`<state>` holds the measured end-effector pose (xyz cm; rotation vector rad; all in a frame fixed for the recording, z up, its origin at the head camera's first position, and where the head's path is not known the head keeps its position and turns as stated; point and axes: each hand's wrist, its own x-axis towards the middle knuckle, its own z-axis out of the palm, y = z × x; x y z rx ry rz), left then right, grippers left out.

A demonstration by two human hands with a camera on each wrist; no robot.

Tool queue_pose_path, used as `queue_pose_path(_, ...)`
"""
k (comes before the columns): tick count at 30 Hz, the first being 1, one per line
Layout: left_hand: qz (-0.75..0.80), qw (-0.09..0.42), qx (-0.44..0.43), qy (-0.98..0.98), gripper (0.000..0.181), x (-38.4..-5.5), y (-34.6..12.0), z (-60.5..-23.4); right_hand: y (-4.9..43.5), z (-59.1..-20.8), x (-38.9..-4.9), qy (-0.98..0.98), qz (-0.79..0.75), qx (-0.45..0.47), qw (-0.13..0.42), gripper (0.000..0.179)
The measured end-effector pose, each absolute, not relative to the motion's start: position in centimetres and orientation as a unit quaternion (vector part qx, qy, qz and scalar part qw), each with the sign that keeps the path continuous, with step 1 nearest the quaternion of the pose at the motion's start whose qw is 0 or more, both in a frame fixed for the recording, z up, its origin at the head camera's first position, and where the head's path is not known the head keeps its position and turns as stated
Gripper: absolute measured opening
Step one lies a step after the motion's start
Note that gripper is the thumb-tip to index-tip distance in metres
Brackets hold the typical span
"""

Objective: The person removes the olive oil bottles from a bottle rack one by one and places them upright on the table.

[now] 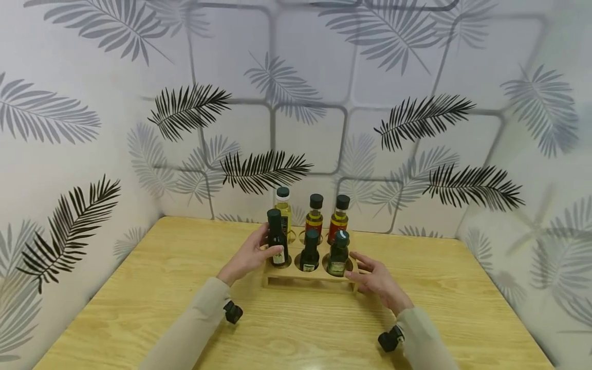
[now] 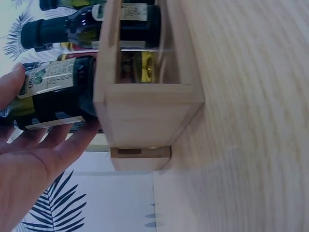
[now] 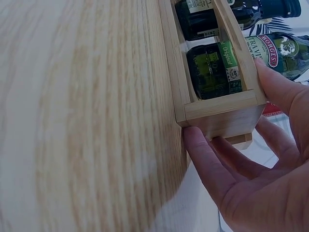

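Observation:
In the head view a two-tier wooden bottle rack [image 1: 311, 274] stands on the table with bottles in its round holes. My left hand [image 1: 250, 255] grips a dark glass bottle [image 1: 277, 237] at the front left, thumb across its front. That bottle stands higher than its front-row neighbours; in the left wrist view its base is about level with the rack's top board. The right hand [image 1: 378, 280] holds the rack's right end, thumb near the top edge and fingers along the side. Beside it sits a green olive oil bottle [image 3: 212, 71], and a small dark bottle [image 1: 310, 252] fills the middle hole.
Behind the front row stand a yellow oil bottle [image 1: 289, 215] and two red-labelled bottles, one in the middle [image 1: 314, 221] and one at the right [image 1: 339, 221]. The wooden table [image 1: 296, 329] meets a leaf-patterned wall [image 1: 305, 133] close behind the rack.

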<state>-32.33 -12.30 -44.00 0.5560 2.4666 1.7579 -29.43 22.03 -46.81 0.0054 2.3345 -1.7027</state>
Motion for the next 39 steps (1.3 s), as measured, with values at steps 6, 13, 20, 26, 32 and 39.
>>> queue_pose_path(6,0.563,0.026,0.143,0.813,0.095,-32.1,-13.4,-43.7,22.3,-46.6,-29.5,0.805,-0.58,0.004,0.126,0.071)
queue_pose_path(13,0.565,0.017,0.132,0.814,0.094,-31.6,-15.4,-43.4,22.0,-46.8,-29.8,0.804,-0.581,0.013,0.125,0.07)
queue_pose_path(20,0.561,0.009,0.132,0.817,0.089,-31.6,-17.1,-43.9,21.9,-46.9,-29.8,0.802,-0.584,0.018,0.125,0.069)
queue_pose_path(26,0.542,0.022,0.12,0.832,0.09,-32.1,-18.2,-44.3,22.0,-47.1,-29.5,0.801,-0.585,0.022,0.127,0.068)
queue_pose_path(32,0.546,0.024,0.121,0.829,0.087,-33.3,-18.5,-45.3,22.1,-47.2,-29.5,0.802,-0.584,0.023,0.123,0.068)
queue_pose_path(39,0.54,0.029,0.109,0.834,0.086,-34.9,-18.4,-46.0,22.5,-47.1,-29.7,0.8,-0.587,0.014,0.124,0.069)
